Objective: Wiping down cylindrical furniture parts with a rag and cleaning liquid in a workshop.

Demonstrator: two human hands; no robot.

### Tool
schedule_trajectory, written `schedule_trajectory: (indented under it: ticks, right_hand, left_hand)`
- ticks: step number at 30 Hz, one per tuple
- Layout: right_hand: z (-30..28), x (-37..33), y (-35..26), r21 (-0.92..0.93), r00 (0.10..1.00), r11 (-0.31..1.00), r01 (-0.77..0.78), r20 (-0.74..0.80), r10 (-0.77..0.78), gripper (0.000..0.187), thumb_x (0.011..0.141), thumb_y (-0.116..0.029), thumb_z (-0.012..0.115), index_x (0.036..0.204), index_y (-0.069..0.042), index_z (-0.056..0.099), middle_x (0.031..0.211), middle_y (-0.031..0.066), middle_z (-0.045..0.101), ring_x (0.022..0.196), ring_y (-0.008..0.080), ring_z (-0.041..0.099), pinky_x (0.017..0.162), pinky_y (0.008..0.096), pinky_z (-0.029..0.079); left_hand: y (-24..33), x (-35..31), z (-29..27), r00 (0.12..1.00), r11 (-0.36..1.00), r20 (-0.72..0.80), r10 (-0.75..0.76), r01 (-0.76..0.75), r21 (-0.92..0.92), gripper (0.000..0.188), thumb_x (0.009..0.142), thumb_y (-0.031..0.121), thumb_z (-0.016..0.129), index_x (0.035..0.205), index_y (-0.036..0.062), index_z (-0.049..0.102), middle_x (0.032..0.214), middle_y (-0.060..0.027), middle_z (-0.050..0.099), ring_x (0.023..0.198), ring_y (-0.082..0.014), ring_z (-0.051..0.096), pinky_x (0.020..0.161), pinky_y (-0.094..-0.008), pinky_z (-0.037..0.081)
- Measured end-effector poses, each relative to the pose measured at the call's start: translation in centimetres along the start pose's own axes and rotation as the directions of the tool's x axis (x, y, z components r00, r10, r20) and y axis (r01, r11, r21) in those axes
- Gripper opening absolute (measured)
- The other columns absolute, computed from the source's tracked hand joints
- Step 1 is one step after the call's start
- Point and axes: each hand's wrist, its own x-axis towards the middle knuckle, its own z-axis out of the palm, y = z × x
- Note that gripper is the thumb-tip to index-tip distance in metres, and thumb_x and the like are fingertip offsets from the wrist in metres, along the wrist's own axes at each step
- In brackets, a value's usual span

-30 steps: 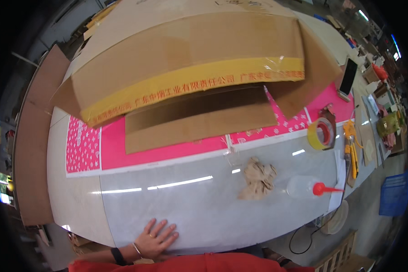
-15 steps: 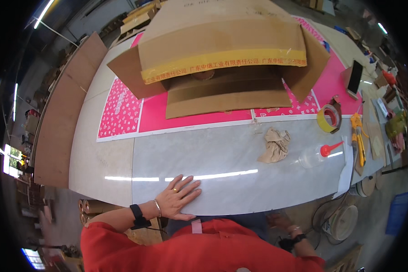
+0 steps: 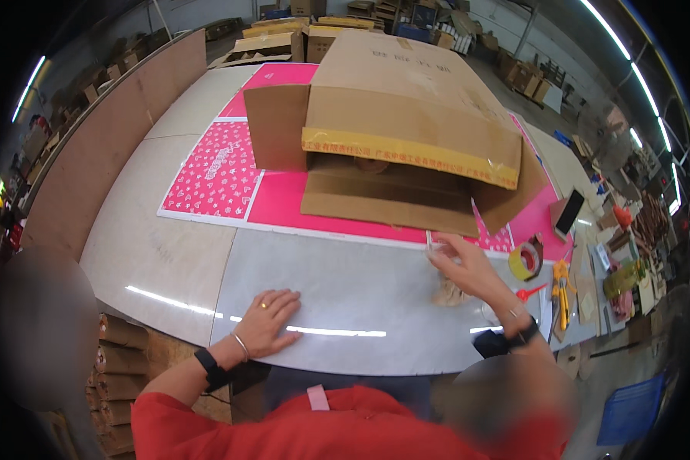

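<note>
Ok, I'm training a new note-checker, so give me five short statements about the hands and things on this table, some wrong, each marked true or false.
1. The left hand rests on the table. True.
2. The right hand is gripping the roll of tape. False: the roll of tape lies apart, to the right of the right hand.
3. The cardboard box lies over part of the pink sheet. True.
4. The box's near end is taped shut. False: that end is open, its flaps spread.
5. The phone is left of the box. False: the phone is on the right.
</note>
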Motion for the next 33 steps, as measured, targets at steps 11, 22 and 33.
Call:
schedule_trajectory:
  ticks: [11,22,33]
  right_hand:
    - [6.3,23.7,-0.5,-0.233,0.971,0.945,-0.229,0.009,0.237,0.064,0.088,-0.05,0.053,0.129,-0.001,0.05,0.125,0.0209,0.056,0.117,0.0344,0.053,0.099,0.0398,0.041]
    - [11.8,24.1,9.0,-0.079,0.996,0.995,-0.064,-0.069,0.058,0.07,0.089,-0.055,0.046,0.132,0.001,0.046,0.132,0.0188,0.052,0.123,0.0369,0.048,0.101,0.0383,0.04]
    - [9.0,0.7,0.3,0.614,0.992,0.78,-0.122,0.072,0.099,0.085,0.073,-0.029,0.077,0.137,0.006,0.033,0.117,0.0195,0.057,0.105,0.023,0.058,0.089,0.0311,0.047]
  left_hand:
    - [-0.3,0.0,0.1,0.995,0.987,-0.037,-0.092,0.086,-0.134,0.048,0.084,0.032,0.063,0.12,0.0016,0.053,0.129,-0.013,0.052,0.117,-0.0278,0.05,0.098,-0.04,0.038]
    - [0.1,0.4,0.0,0.996,0.992,-0.021,-0.091,0.089,-0.085,0.045,0.086,0.031,0.062,0.122,0.0046,0.053,0.132,-0.0099,0.05,0.12,-0.0252,0.048,0.099,-0.0387,0.037]
    - [2.4,1.9,2.1,0.88,0.693,-0.041,-0.472,0.342,-0.635,0.051,0.089,0.036,0.06,0.127,0.004,0.048,0.128,-0.0093,0.052,0.121,-0.0242,0.047,0.1,-0.0384,0.038]
